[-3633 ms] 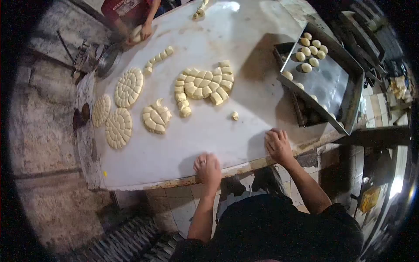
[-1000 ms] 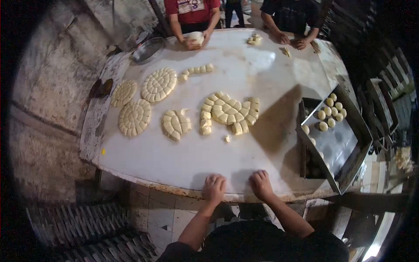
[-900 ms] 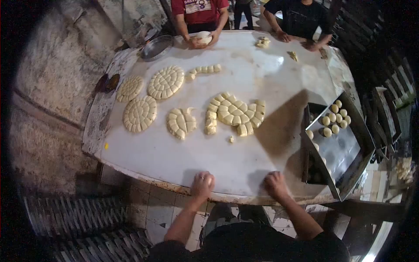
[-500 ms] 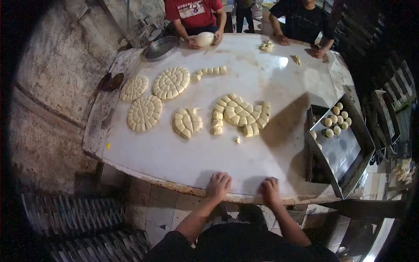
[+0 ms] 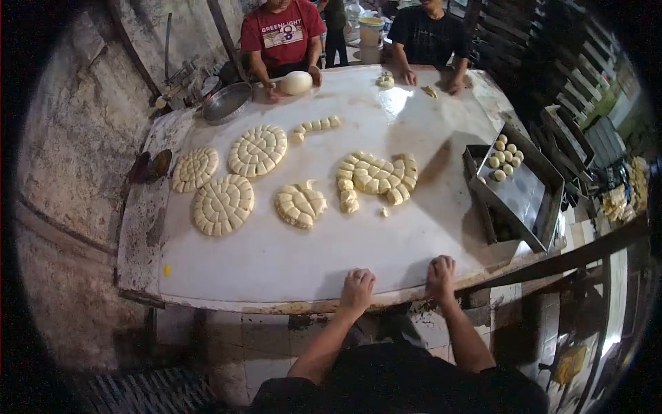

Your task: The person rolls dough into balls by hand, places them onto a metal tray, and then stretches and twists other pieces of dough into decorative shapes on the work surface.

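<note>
Fingers curl palm-down over small dough on the table's near edge.
Head view: left hand [image 5: 357,288] and right hand [image 5: 440,274] each cup the white table [image 5: 276,262]; whether a dough piece sits under either, I cannot tell. Cut dough pieces [image 5: 376,176] lie well apart, mid-table; they look soft, light and sticky, best pinched by their sides.

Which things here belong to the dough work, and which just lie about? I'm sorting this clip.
In the work:
left hand, pressing the table
right hand, likewise
scored dough rounds
cut dough pieces
tray of dough balls

Lying about:
metal pan
small dark bowls
</note>
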